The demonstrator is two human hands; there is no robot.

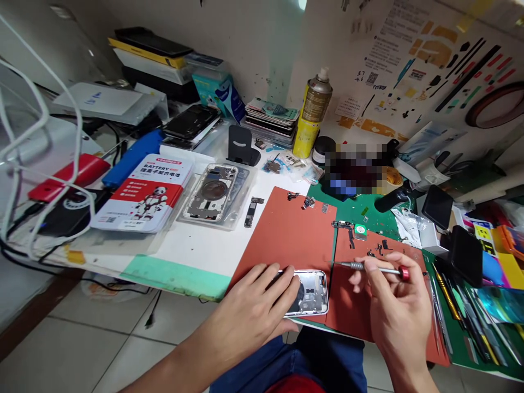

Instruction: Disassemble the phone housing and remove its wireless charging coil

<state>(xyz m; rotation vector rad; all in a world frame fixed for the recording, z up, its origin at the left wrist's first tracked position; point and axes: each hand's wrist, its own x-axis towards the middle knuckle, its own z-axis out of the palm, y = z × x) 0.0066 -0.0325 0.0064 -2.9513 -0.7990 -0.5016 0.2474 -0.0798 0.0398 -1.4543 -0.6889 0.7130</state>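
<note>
My left hand [260, 300] lies across an opened phone housing [316, 299] at the near edge of the table, fingers over its top and thumb along the near side. The hand hides the housing's left part. Between the fingers of my right hand [399, 308] is a thin screwdriver [357, 266] with a red end cap. Held nearly level, its tip points left, a little above and right of the housing. Beneath the housing is a red-brown mat [282, 234]. Beyond the screwdriver lie a flex cable [351, 236], a green-and-white round-marked piece [360, 231] and several tiny parts.
A second phone housing [210, 192] and a narrow circuit board [254, 212] lie to the left, near a battery box [143, 191]. A yellow spray can [313, 112] stands at the back. Tweezers and other hand tools [446, 292] crowd the right side. White cables [43, 117] loop at far left.
</note>
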